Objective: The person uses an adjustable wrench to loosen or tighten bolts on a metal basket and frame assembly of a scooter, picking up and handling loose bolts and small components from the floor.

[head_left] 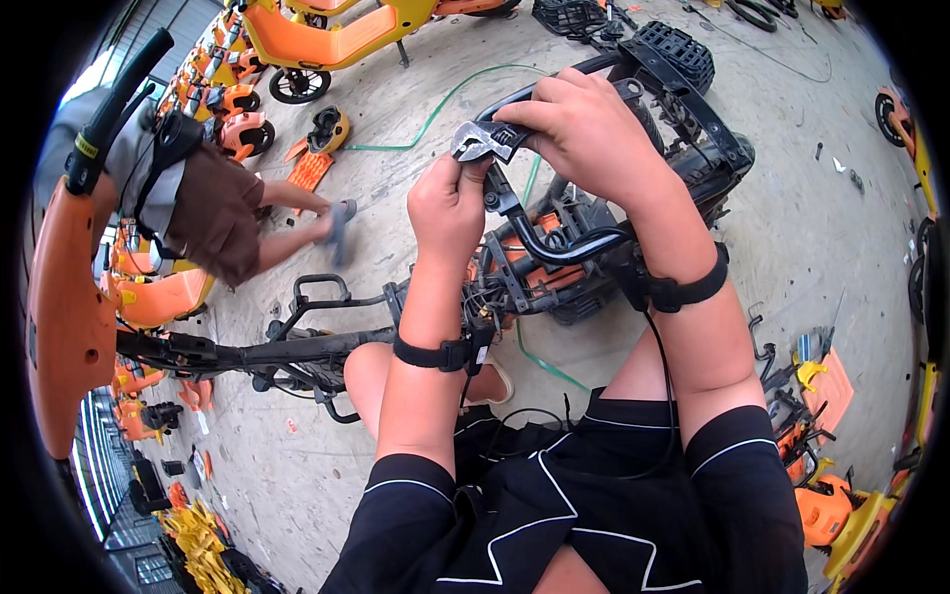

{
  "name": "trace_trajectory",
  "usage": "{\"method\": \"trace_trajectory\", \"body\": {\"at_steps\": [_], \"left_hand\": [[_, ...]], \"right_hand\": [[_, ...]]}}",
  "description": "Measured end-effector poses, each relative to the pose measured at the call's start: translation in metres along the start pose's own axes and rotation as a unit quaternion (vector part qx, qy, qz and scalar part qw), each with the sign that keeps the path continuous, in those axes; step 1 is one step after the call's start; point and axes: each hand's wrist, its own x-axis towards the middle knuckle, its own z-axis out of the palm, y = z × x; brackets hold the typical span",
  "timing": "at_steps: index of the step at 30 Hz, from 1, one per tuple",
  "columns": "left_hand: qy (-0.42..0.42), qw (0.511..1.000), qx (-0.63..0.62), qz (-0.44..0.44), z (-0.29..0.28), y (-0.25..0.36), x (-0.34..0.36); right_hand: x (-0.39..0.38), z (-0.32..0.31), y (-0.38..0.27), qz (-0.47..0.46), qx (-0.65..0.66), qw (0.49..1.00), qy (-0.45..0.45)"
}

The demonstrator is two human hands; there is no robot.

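Note:
Between my two hands is an adjustable wrench (480,142), its silver jaw end turned to the left. My left hand (445,210) is closed, with the thumb and a bent finger at the wrench's lower edge. From the right, my right hand (584,134) pinches the wrench's dark part; the rest of its handle is hidden. Just beneath the hands runs a bent black tube (569,249) of a stripped scooter frame (698,114). Whether the wrench touches that tube, I cannot tell. Orange parts and loose cables (480,297) show below the tube.
The scooter's front end, with an orange panel (74,297) and handlebar grip (104,109), reaches left. A person in brown shorts (213,213) is beside it. A green hose (435,114) crosses the floor. Yellow-orange scooters (327,35) and scattered tools and parts (811,381) lie around.

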Motion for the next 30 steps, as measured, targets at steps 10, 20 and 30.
{"method": "trace_trajectory", "body": {"at_steps": [10,20,30], "left_hand": [[-0.002,1.0,-0.014,-0.028,0.002,-0.004,-0.003],[0.006,0.998,-0.043,-0.049,0.004,0.0,-0.003],[0.02,0.996,-0.057,-0.069,0.005,0.002,-0.003]], "right_hand": [[-0.003,-0.011,-0.008,0.002,-0.045,0.999,-0.026],[-0.008,-0.006,-0.002,0.009,-0.015,0.999,-0.038],[-0.01,-0.011,-0.003,0.061,0.042,0.995,-0.068]]}}
